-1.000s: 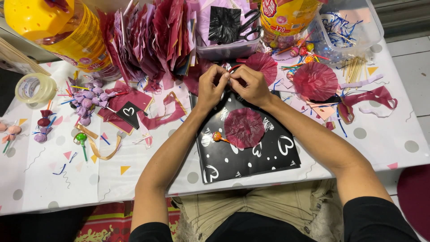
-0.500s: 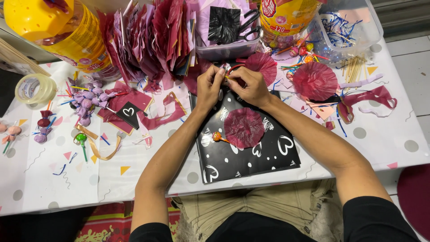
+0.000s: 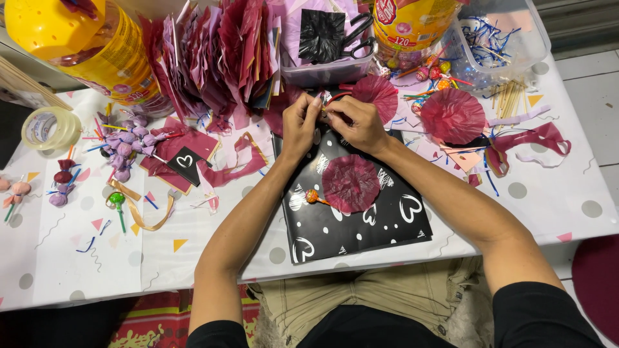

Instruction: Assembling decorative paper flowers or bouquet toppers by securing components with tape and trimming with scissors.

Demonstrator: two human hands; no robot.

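Both hands – left hand (image 3: 300, 125), right hand (image 3: 354, 122) – pinched shut on small wrapped lollipop (image 3: 324, 106), above glossy black sheet (image 3: 361, 225).

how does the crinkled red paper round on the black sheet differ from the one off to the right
The crinkled dark red paper round lies on the black heart-printed sheet, beside an orange lollipop, below both hands. The brighter red crinkled paper round lies on the white dotted tablecloth among scraps, clear of the hands. Both are pleated circles of similar size.
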